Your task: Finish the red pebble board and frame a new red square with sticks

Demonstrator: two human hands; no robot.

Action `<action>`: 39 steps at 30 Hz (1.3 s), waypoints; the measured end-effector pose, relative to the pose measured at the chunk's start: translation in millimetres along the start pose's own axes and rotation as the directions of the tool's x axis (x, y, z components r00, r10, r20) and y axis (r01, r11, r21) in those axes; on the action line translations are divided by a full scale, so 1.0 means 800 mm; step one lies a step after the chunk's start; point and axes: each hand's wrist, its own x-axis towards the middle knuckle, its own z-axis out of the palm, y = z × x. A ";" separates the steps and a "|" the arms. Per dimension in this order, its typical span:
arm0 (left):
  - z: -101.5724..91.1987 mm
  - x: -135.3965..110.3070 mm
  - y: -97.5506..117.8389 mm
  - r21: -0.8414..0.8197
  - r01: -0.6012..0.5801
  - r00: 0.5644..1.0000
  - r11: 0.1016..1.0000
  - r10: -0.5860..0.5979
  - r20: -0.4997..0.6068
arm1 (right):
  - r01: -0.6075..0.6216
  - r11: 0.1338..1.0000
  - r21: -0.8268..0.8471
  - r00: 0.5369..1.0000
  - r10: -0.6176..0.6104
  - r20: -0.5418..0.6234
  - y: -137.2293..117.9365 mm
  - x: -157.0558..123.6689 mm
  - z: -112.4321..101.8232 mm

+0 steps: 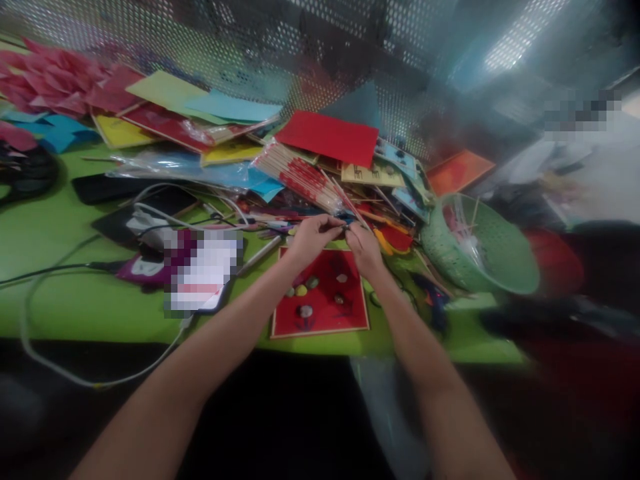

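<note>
My left hand (316, 238) and my right hand (363, 248) meet above the far edge of a red picture panel (325, 313). Fingers of both are pinched together around something small and dark between them, too small to name. The panel has a thin pale wooden frame, lies flat near the table's front edge and bears several pebbles (305, 311) with dark drawn lines about them. Just beyond my hands lie loose pens and sticks. A clear bag of red-tipped wooden sticks (300, 175) rests behind them.
A green basket (480, 247) stands at right, beside a dark blue glue gun (434, 300). At left are a phone (204, 273), a purple power strip (145, 267) and a white cable (31, 333) hanging over the edge. Coloured paper (327, 133) is piled along the mesh wall.
</note>
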 end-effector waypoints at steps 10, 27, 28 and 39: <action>0.001 0.000 0.001 -0.181 0.083 0.996 0.980 -0.084 0.004 | -0.024 0.996 0.080 0.999 0.021 0.038 -0.003 -0.001 -0.006; 0.003 0.000 0.000 -0.108 0.053 0.998 0.993 -0.055 -0.009 | -0.050 0.989 0.138 0.999 0.050 0.000 0.001 0.001 -0.002; 0.003 0.000 -0.001 -0.131 0.063 0.998 0.989 -0.065 -0.012 | -0.062 0.986 0.156 0.998 0.062 0.007 0.001 0.000 -0.002; 0.003 0.001 -0.004 -0.012 -0.014 0.998 1.000 0.013 -0.061 | -0.097 0.973 0.211 0.995 0.090 0.042 0.003 0.001 -0.003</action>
